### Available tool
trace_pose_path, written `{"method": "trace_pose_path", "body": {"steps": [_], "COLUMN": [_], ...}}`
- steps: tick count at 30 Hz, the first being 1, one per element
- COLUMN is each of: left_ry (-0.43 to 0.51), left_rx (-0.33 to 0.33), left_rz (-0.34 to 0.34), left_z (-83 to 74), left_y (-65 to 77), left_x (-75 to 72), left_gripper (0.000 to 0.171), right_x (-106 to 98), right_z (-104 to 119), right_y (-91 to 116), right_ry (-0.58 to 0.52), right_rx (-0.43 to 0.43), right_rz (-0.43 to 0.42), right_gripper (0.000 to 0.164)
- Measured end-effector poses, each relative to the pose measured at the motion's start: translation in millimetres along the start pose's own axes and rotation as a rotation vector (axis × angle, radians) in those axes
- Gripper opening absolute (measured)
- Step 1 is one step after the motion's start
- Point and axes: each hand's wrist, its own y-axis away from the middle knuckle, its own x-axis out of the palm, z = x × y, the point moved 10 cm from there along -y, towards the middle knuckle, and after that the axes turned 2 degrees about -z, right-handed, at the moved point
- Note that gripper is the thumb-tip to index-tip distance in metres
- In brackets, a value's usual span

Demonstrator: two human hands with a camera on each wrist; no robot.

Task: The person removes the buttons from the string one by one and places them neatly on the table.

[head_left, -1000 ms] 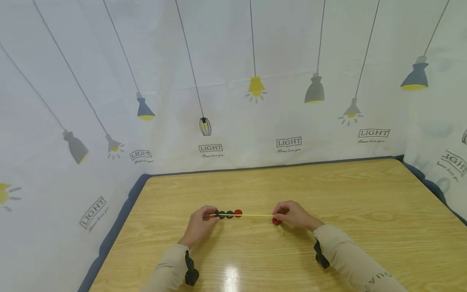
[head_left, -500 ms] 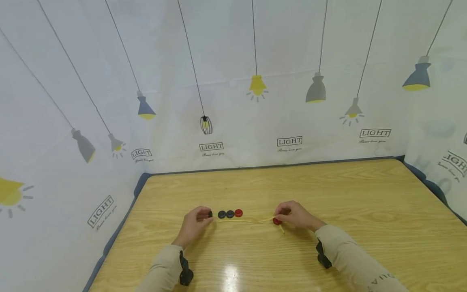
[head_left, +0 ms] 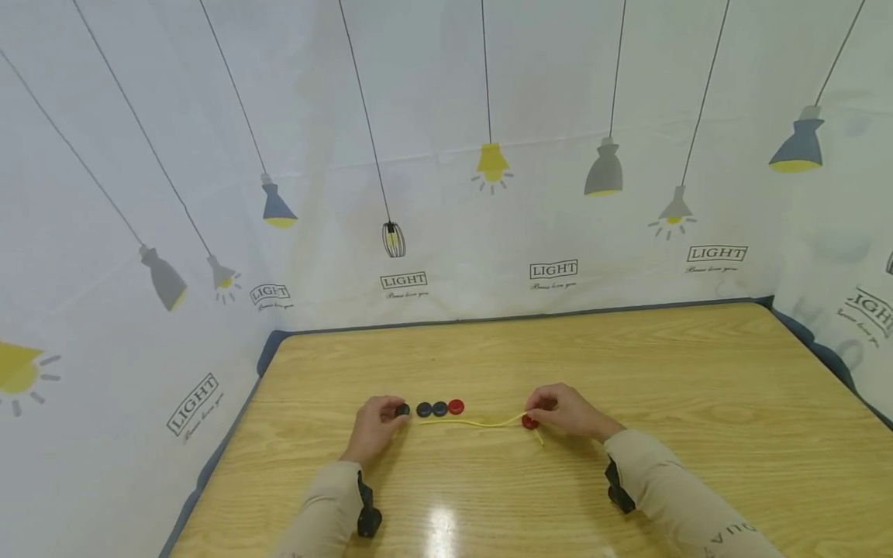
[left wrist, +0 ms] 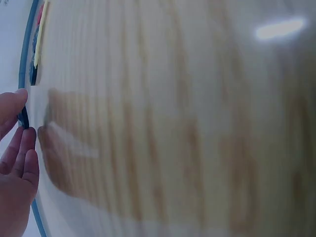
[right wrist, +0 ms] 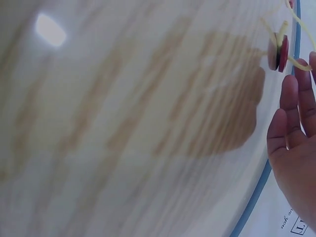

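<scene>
My left hand (head_left: 373, 426) pinches a dark button (head_left: 402, 409) between thumb and fingers, just left of a row of buttons. That row holds two dark buttons (head_left: 424, 409) and a red button (head_left: 456, 407), lying flat. Close in front of them a yellow cord (head_left: 474, 424) runs slack, its left end free. The cord passes through another red button (head_left: 530, 422), which hangs below the fingertips of my right hand (head_left: 568, 411). The right thumb and fingers pinch the cord beside this button. In the right wrist view, the threaded red button (right wrist: 283, 53) stands on edge near the fingers.
A wood-grain table (head_left: 628, 372) lies under both hands. Behind it and at the sides hangs a white curtain (head_left: 446, 232) printed with lamps. Both sleeves have a black wrist device (head_left: 368, 515) below the cuff.
The cord was stretched straight between both hands; my left hand has let go of its left end and the cord has dropped slack. That hand shifted slightly left, keeping the dark button, now turned.
</scene>
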Motion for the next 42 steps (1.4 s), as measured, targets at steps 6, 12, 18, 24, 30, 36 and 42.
{"method": "trace_pose_path", "body": {"steps": [6,12,18,24,30,36,42], "left_ry": [-0.064,-0.062,-0.032,-0.001,0.025,0.080,0.158], "left_rx": [0.007,-0.005,-0.022,-0.043,-0.075,-0.013,0.031], "left_rz": [-0.010,-0.016,-0.018,-0.011,-0.029,-0.055,0.017], "left_z": [-2.7,-2.0,-2.3,0.3,6.2,-9.5,-40.7], "left_y": [0.6,0.5,1.5,2.2,1.0,-3.8,-5.6], "left_x": [4.2,6.1,6.1,6.7,4.4,10.3,46.6], "left_gripper": [0.023,0.025,0.026,0.028,0.033,0.030,0.028], "right_x": [-2,-4,-1,2,3,1,0], "right_z": [29,41,20,7,4,8,8], "right_y": [5,7,3,0,0,-1,-3], "right_ry": [-0.023,-0.039,-0.050,-0.067,-0.077,-0.064,-0.052], "right_rx": [0.011,0.017,0.006,-0.008,0.008,-0.010,0.012], "right_rz": [0.005,0.007,0.004,0.009,0.018,0.008,-0.013], "right_gripper": [0.007,0.007,0.007,0.009,0.011,0.011,0.010]}}
